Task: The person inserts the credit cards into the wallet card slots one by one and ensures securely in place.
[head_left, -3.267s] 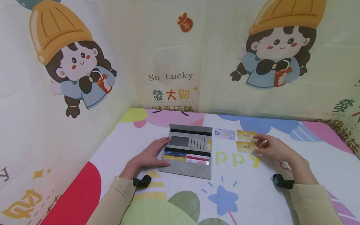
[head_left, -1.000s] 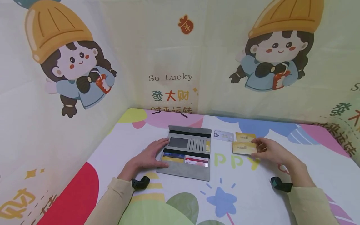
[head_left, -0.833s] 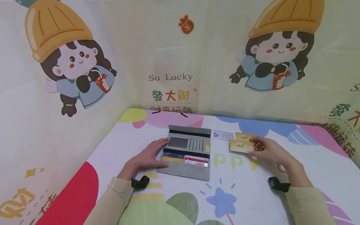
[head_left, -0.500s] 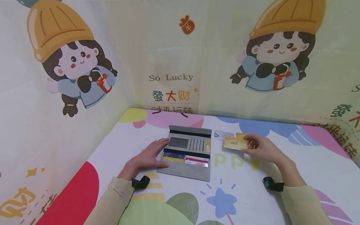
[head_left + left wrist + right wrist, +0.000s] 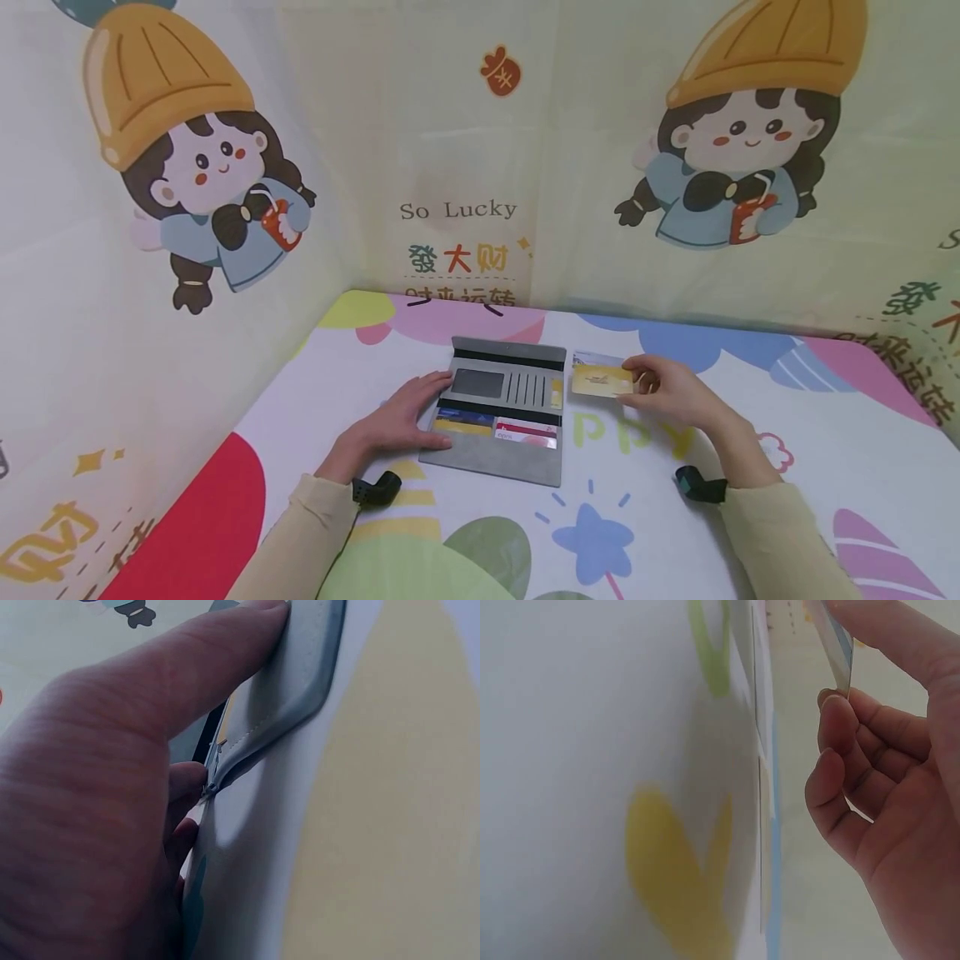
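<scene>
A grey wallet (image 5: pixel 491 458) lies unfolded on the table, with blue, yellow and red-and-white cards (image 5: pixel 527 432) in its lower pockets. My left hand (image 5: pixel 393 421) rests at its left edge, the thumb pressing the lower flap and the extended fingers touching the upper part. My right hand (image 5: pixel 678 396) pinches a gold card (image 5: pixel 602 381) by its right end between thumb and fingers. In the right wrist view the held card (image 5: pixel 840 656) is raised off the table. Beneath and behind it a silver card (image 5: pixel 596 359) shows only partly.
A second gold card is hidden by my right hand in the head view; a thin pale card edge (image 5: pixel 764 840) lies on the table in the right wrist view. A patterned cloth (image 5: pixel 592 542) covers the table. Printed hangings (image 5: pixel 465 150) rise behind and on the left.
My right hand has taken the nearer gold card, lifted it and carried it left, over the silver card towards the wallet. The left hand stays on the wallet.
</scene>
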Available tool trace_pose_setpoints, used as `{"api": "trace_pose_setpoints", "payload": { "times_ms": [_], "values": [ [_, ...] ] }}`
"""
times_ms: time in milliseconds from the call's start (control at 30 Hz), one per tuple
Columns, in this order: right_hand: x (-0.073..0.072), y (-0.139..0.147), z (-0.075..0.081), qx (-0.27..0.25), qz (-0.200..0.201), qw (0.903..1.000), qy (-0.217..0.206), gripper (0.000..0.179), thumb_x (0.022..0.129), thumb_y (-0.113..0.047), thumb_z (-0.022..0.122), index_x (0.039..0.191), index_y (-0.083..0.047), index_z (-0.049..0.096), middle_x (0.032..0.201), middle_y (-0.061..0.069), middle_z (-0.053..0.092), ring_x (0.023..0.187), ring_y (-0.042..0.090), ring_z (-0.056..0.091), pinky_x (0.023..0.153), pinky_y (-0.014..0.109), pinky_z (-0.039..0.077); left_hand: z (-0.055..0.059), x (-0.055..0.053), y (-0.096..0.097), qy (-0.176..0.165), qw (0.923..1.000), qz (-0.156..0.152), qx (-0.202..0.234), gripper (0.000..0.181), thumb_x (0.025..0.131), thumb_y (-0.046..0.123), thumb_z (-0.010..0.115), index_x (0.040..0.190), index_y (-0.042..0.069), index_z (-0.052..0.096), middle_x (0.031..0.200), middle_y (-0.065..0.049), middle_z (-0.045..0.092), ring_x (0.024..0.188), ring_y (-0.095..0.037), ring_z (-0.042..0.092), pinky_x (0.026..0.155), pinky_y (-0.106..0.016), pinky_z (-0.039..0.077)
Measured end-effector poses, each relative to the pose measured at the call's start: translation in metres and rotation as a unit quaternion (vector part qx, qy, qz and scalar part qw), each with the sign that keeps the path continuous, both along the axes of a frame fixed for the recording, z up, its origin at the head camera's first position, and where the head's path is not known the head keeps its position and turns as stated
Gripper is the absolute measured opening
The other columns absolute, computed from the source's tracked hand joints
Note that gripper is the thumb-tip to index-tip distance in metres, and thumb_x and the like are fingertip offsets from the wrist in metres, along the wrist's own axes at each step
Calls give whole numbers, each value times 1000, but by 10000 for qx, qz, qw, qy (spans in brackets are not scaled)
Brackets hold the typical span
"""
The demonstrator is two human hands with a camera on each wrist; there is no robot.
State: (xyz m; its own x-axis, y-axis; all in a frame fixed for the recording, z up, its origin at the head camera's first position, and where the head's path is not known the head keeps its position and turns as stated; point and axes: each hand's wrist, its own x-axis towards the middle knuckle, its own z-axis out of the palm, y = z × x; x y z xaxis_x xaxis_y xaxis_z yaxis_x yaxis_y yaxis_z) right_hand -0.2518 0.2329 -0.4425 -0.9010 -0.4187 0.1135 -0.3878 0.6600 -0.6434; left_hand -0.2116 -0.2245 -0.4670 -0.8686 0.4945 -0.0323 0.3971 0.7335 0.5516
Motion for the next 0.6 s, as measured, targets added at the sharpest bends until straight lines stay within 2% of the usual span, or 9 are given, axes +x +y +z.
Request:
{"api": "trace_pose_setpoints", "payload": {
  "times_ms": [600],
  "values": [
    [-4, -36, 5, 195, -17, 9995, -258, 53, 84, -26, 84, 125, 0, 63, 95, 5, 60, 85, 22, 54, 72, 32, 47, 1, -1, 0, 39, 10000, -70, 9, 98, 81, 56, 76, 159, 13, 33, 165, -7, 25, 151, -33, 17, 120, -57, 13]
  ]
}}
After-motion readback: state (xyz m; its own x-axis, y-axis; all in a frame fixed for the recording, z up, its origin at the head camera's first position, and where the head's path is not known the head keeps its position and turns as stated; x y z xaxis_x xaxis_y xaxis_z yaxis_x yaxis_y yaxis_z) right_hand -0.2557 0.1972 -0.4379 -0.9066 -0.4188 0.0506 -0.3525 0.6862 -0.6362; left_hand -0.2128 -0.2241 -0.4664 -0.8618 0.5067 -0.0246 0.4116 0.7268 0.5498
